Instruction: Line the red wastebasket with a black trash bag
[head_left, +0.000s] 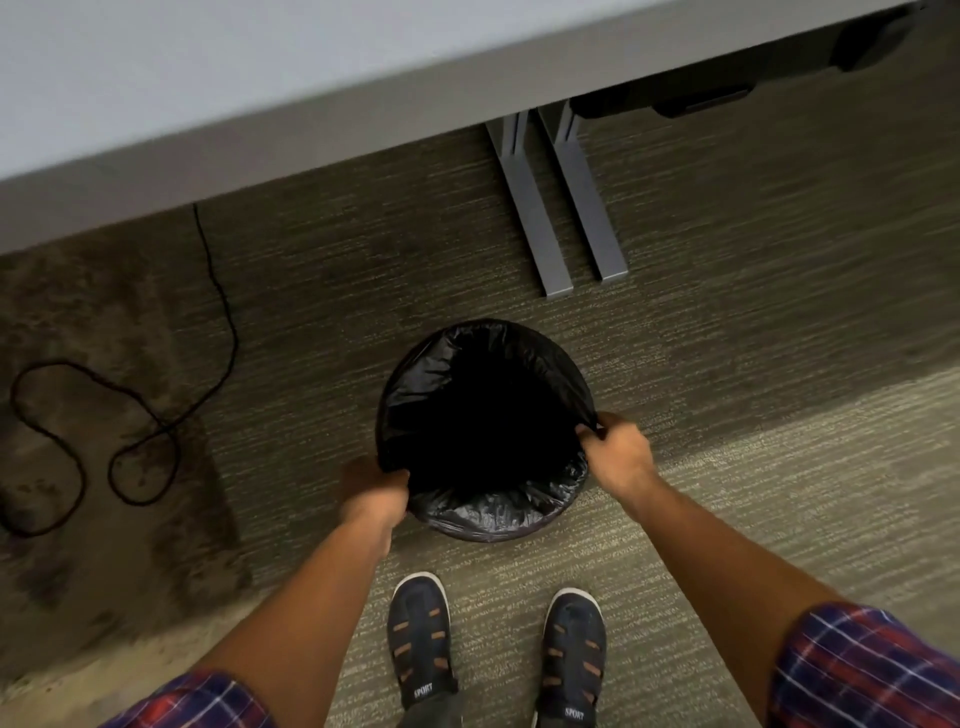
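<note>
Wastebasket (493, 532) sits mid-frame, bag (447, 364) draped over its rim — left hand (371, 493) and right hand (618, 452) each pinch the bag's edge, probably stretching it snug.

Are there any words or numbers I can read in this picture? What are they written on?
"SPORT" on the tongue of the left shoe.
"SPORT" on the tongue of the right shoe.
No other words, numbers or signs show; the black trash bag, the carpet and the desk are plain.
</note>
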